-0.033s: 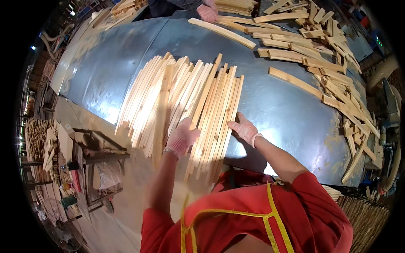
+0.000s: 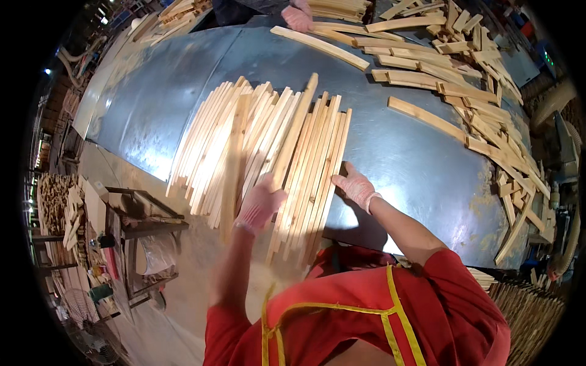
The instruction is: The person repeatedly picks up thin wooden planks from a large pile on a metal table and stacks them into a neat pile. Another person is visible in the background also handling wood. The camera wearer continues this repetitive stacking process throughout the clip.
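Resting flat and open, the left hand [image 2: 259, 204] and right hand [image 2: 356, 186] touch wooden sticks [image 2: 268, 143] on the shiny metal surface [image 2: 403, 158].

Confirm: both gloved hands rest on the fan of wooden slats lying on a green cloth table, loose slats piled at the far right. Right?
Not quite. The table is bare grey sheet metal, not green cloth; the head view shows its shiny surface. The rest holds: the left hand and right hand, both gloved, rest on the fan of wooden slats, and loose slats are piled at the far right.
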`<state>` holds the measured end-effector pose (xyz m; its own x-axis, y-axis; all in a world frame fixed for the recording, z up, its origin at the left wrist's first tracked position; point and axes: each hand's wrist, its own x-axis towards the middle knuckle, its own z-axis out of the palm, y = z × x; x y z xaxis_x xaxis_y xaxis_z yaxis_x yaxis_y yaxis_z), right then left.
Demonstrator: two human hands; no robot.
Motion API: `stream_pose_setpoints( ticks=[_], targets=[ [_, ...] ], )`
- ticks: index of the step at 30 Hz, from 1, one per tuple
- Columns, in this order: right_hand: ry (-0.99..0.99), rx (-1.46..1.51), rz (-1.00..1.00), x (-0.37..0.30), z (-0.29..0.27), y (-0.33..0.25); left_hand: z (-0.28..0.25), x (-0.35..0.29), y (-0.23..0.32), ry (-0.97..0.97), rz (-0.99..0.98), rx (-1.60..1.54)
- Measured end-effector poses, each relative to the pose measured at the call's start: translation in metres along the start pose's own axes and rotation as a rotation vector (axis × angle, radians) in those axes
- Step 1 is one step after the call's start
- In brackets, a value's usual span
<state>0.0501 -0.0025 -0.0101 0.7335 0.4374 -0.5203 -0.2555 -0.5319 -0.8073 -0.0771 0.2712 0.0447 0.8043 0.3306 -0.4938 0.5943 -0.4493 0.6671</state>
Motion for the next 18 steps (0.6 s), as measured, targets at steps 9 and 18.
stream_pose_setpoints(
  ticks=[9, 18],
  targets=[
    [-0.192, -0.164, -0.412, 0.058, -0.051, 0.019, -0.056, -0.036, -0.145, 0.483, 0.151, 0.491],
    [0.464, -1.06, 0.101, 0.062, -0.352, 0.036, -0.003, -0.049, -0.061, 0.586, -0.179, 0.74]
  ],
)
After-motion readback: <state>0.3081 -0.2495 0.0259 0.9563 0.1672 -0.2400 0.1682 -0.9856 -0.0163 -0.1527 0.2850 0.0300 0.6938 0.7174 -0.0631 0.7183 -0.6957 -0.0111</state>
